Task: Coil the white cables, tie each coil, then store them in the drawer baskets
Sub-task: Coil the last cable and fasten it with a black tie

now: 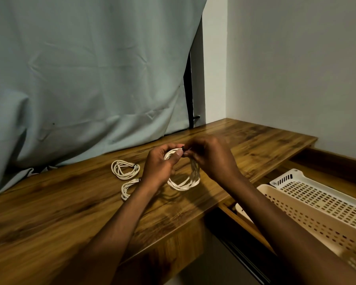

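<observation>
Both hands hold one white cable coil (186,183) just above the wooden desk (70,202). My left hand (162,163) grips the coil's top left. My right hand (210,157) pinches a small black tie (183,149) at the coil's top. Two tied white coils lie on the desk to the left: one coil (124,169) farther back, the other coil (128,188) partly hidden by my left forearm. An open drawer at lower right holds two perforated cream baskets, the near basket (308,219) and the far basket (317,194).
A pale green curtain (90,79) hangs behind the desk and drapes onto its back edge. A white wall (296,68) stands to the right. The desk's front edge runs diagonally toward the drawer.
</observation>
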